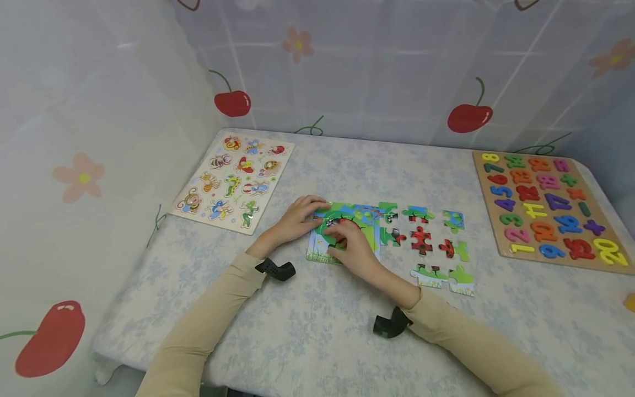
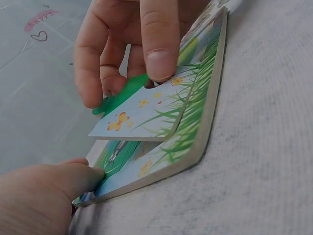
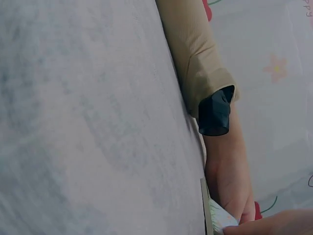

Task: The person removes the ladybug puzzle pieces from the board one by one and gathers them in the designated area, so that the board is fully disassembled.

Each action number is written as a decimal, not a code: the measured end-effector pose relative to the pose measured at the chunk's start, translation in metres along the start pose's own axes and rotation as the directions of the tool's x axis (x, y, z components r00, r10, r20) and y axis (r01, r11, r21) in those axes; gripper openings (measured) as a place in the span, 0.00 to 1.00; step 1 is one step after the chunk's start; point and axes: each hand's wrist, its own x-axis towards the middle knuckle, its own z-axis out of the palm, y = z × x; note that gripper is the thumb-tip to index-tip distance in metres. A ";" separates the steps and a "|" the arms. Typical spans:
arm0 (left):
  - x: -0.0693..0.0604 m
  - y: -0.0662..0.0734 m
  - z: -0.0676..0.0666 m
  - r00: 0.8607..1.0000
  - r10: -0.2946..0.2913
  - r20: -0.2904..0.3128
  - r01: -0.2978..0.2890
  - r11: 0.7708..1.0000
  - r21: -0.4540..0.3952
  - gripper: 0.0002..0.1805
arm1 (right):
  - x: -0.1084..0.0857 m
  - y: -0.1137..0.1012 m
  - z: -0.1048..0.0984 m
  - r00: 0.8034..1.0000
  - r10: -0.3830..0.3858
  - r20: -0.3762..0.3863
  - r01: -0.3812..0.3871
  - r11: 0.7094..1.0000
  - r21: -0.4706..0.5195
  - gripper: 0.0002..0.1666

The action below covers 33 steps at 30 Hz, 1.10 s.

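A ladybug picture puzzle board (image 1: 317, 257) lies on the table, with green grass along its near edge. My left hand (image 1: 297, 218) rests at the board's left side; in the left wrist view its thumb (image 2: 85, 175) touches the board's top surface, and its other fingers are hidden there. Over the board's near left part, my right hand (image 1: 356, 251) pinches a puzzle piece (image 2: 146, 107) printed with grass and small orange flowers. This piece is slightly tilted above the matching corner of the board. Only part of the right hand shows in the left wrist view.
Several loose puzzle pieces (image 1: 421, 240) lie in rows right of the board. A wooden insect puzzle (image 1: 233, 179) is at the far left, and a number puzzle board (image 1: 501, 234) at the far right. A patterned cloth covers the table (image 1: 317, 325); curtains (image 1: 347, 71) stand behind.
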 end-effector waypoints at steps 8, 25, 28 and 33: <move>0.002 0.000 0.002 1.000 -0.002 0.006 0.002 1.000 -0.005 0.21 | -0.009 0.007 -0.027 0.995 0.082 -0.056 -0.072 0.983 0.169 0.14; -0.005 -0.004 -0.004 1.000 -0.029 0.006 0.029 1.000 0.011 0.21 | -0.078 0.032 -0.102 0.969 0.244 -0.031 -0.240 0.965 0.106 0.18; -0.006 -0.003 -0.005 1.000 -0.031 0.002 0.031 1.000 0.008 0.21 | -0.079 0.035 -0.097 0.974 0.226 0.003 -0.225 0.968 0.108 0.18; -0.007 -0.003 -0.004 0.999 -0.042 0.009 0.042 0.999 0.013 0.21 | -0.077 0.038 -0.090 0.977 0.209 0.028 -0.211 0.972 0.099 0.18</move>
